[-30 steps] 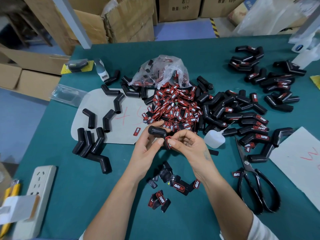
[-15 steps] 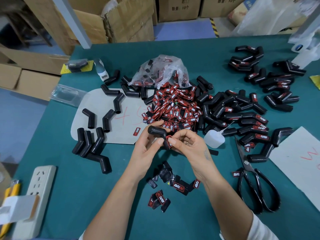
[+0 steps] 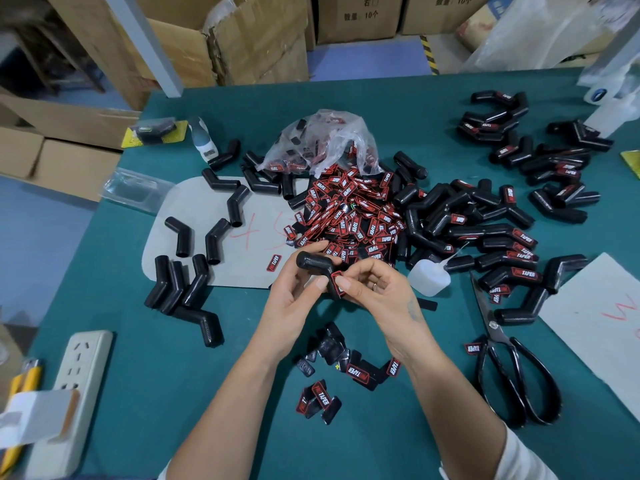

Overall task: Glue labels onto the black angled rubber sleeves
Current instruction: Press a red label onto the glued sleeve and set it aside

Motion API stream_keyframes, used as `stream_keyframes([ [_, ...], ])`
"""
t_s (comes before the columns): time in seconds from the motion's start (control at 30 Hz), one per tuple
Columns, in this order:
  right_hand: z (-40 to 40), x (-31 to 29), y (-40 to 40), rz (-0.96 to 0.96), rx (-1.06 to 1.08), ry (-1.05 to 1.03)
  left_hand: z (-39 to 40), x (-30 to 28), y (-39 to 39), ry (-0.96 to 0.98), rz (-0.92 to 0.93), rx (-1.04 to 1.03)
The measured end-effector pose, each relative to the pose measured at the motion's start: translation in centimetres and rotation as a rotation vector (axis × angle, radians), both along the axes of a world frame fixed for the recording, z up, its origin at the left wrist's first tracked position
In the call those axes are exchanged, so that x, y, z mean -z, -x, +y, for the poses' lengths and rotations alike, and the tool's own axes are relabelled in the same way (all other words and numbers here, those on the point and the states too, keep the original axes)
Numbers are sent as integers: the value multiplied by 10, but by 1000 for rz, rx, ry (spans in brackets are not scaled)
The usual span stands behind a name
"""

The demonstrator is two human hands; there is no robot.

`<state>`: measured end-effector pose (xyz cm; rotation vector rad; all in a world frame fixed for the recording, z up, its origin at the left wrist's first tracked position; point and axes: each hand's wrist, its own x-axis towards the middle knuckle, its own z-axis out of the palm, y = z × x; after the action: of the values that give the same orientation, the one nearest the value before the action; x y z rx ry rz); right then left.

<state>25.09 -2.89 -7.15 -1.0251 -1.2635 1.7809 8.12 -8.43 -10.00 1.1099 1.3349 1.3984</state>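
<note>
From the head camera, both hands meet above the green-covered table, just in front of a heap of red-and-black "TAPER" labels. The left hand grips a black angled rubber sleeve, its fingers curled round the upper limb from behind and its thumb against the lower limb. The right hand has its fingers bent inward, thumb and forefinger pinching a red-edged label against the lower limb of that sleeve; a ring shows on one finger.

Behind the label heap lies a crumpled clear plastic bag with more labels in it. Left of the hands, unlabelled black sleeves lie on and beside a grey sheet of card marked in red. To the right spreads a mound of sleeves carrying labels, and farther back a second group. A small white squeeze bottle with a thin nozzle lies just right of the right hand. Black-handled scissors lie near the right edge, beside a second grey sheet. Loose labels and black backing scraps lie between the forearms. A white power strip sits at the near left corner, and cardboard boxes stand beyond the table.
</note>
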Motion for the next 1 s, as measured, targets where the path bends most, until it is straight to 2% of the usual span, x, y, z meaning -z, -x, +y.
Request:
stream_keyframes([
  [1.0, 0, 0, 1, -27, 11, -2, 0, 0, -1, 1, -23, -2],
])
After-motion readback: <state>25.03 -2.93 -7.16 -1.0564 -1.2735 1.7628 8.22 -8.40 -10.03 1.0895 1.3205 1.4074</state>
